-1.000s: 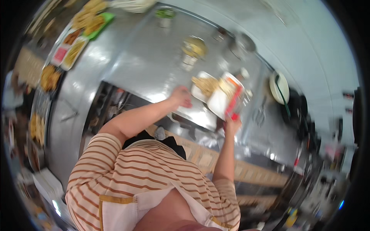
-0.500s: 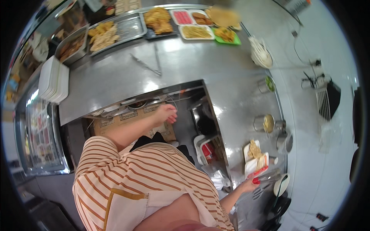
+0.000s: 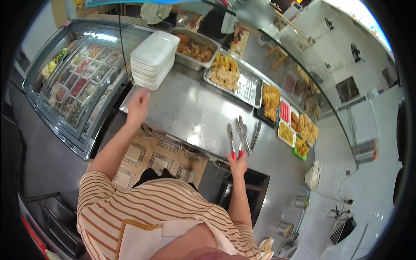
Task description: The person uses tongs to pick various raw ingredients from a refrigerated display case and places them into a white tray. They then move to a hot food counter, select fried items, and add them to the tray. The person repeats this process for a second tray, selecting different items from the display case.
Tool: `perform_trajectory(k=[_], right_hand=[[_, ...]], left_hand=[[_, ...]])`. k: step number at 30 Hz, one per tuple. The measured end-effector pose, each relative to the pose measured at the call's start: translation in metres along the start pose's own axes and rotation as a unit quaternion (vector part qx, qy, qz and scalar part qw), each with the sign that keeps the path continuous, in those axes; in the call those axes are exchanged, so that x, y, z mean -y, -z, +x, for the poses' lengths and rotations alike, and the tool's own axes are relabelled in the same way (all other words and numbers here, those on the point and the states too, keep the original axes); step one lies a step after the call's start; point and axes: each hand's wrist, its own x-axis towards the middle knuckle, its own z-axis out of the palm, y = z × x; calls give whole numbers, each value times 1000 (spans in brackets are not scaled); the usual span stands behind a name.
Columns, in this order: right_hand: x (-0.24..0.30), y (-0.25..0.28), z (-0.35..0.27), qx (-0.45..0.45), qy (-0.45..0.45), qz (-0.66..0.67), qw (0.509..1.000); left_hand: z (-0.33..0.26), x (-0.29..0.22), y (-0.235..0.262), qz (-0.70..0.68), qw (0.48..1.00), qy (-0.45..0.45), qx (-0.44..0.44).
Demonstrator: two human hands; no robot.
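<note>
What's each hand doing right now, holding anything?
Left hand: open, holding nothing, reaching toward the stack of white trays.
Right hand: closed on the red-tipped end of metal tongs on the steel counter.

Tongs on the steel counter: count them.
2, possibly more. One pair of tongs with red handles is at the right hand; another pair lies beside it. A further utensil alongside is unclear.

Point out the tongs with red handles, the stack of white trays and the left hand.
tongs with red handles (image 3: 234, 143), head view, on the metal arms above the red grip.
stack of white trays (image 3: 154, 58), head view, on the top tray's flat face.
left hand (image 3: 138, 105), head view, on the back of the hand.
</note>
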Motion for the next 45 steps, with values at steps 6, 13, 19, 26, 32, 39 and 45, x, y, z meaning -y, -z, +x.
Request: perform_trajectory(k=[6,13,19,26,32,39,45], right_hand=[[93,-67,75,-24,101,-27,994],[-11,-41,104,-152,0,-195,969],[-49,-11,119,-14,-26,-169,985],[-46,-17,135,-68,48,-77,994],[-63,-34,138,-105,26,-36,994],[23,-39,80,-107,75,129,983],[180,-110,-70,58,257,164,951]], left_hand=[[135,9,24,152,981,73,-96],[166,3,7,190,945,267,-13],[179,20,17,302,928,212,-45],[170,-36,19,47,977,165,-123],[125,-55,39,-197,953,222,-61],[-15,-46,141,-447,846,288,44],[-165,8,313,-441,834,329,31]])
